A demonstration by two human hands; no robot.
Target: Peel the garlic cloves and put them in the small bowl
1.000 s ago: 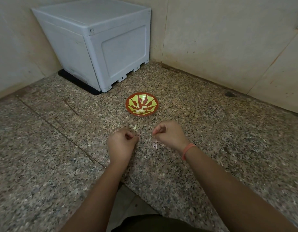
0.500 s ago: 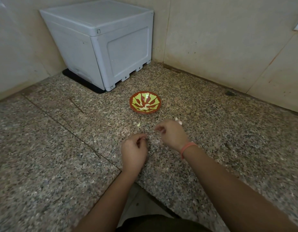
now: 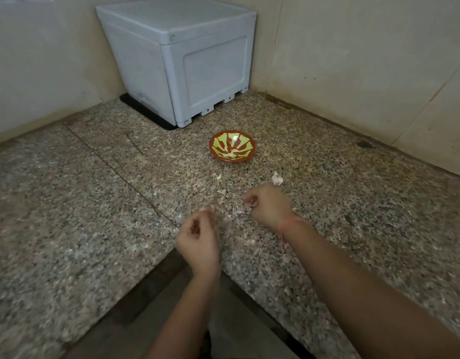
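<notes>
Left hand [image 3: 197, 240] fingers: curled; what is pinched cannot be told (blur).
Right hand [image 3: 270, 206] fingers: curled likewise.
Garlic clove [image 3: 277, 179]: laid just beyond the right hand.
Small bowl [image 3: 234, 159]: near the far corner of the counter [image 3: 68, 229].
Peeling: skin is best nicked at the root, then stripped.

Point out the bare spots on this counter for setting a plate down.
Widest bare patch: counter left of the left hand, out to the left wall. Another: right of the right hand, toward the right wall. Crowded: between bowl and hands, where a garlic clove and peel scraps lie.
</notes>
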